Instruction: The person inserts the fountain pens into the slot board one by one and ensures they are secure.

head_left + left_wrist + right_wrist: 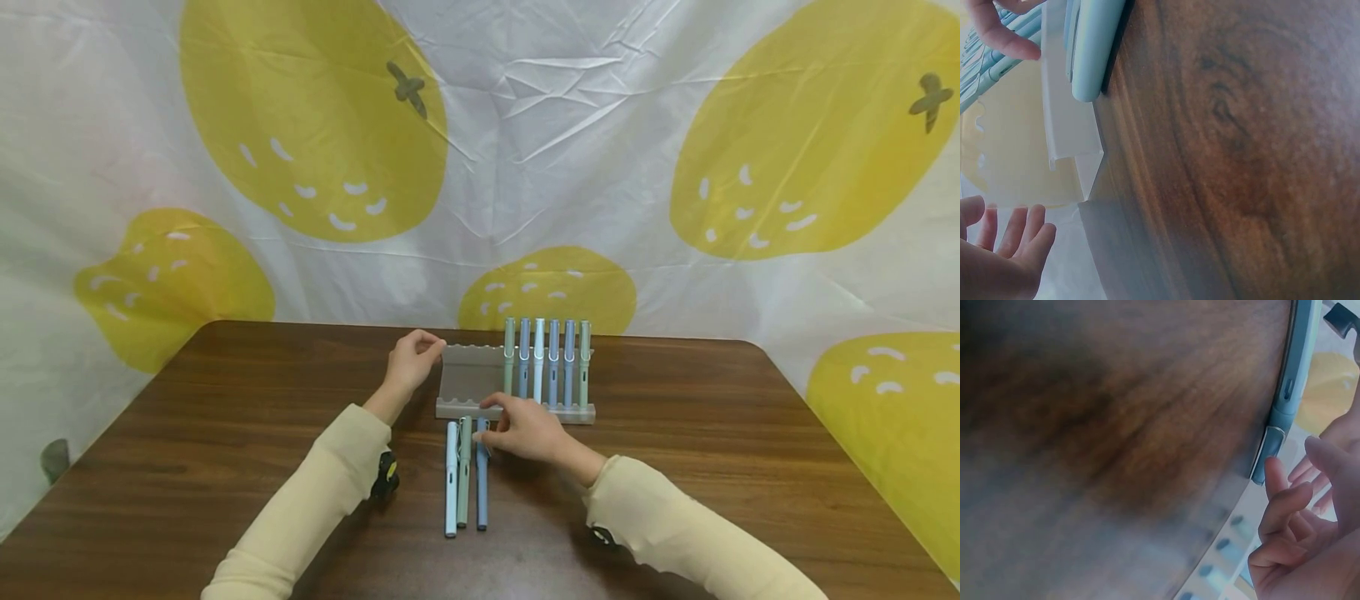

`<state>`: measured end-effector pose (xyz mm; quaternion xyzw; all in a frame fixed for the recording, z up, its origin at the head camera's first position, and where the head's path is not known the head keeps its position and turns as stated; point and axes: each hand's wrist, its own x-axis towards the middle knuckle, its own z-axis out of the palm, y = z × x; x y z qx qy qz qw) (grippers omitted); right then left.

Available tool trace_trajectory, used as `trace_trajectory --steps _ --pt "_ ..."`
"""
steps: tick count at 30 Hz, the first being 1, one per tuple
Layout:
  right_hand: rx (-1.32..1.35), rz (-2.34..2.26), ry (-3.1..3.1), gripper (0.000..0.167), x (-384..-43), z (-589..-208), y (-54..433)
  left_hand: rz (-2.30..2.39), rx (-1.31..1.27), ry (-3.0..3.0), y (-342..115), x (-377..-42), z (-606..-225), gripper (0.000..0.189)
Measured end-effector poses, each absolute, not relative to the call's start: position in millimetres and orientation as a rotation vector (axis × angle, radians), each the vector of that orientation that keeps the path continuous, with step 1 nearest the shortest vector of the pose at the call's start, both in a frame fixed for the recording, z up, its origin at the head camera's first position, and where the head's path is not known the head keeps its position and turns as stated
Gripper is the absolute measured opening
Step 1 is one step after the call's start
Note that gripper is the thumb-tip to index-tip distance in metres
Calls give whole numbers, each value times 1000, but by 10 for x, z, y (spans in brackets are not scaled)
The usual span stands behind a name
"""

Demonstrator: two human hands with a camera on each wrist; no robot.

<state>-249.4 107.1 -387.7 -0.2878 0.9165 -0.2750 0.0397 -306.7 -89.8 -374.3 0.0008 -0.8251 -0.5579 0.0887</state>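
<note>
Head view: one rack [472,377], six pens [553,354] in it; three loose pens [463,479] on table [540,533]. Left grip [410,362] released, at rack edge; right grip [531,429] released, at one blue pen [482,487].

On my feeds I identify an indoor tabletop station; whether home or office, I cannot determine. Indicators are a dark wood-grain table [187,467] and, behind it, a creased white fabric backdrop [555,167] printed with large yellow fruit [315,117].
</note>
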Motion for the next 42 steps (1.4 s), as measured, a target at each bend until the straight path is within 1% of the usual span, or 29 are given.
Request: trace_trajectory --steps 7,16,27,36,42 --pt "-869 -815 2828 46 -2467 -3892 1082 -1658 1 -2442 -895 -3072 -3743 17" --pt "-855 -735 2819 43 -2475 -3903 1096 -1660 2 -2454 -901 -3070 -3744 18" --pt "-945 -729 2762 38 -2480 -3896 1163 -1643 7 -2459 -897 -3066 -3747 18" --pt "-890 -932 2579 26 -2491 -3912 1191 -1640 17 -2457 -896 -3081 -3765 18" --pt "-857 -997 2479 25 -2504 -3915 1183 -1653 11 -2465 -901 -3073 -3761 19"
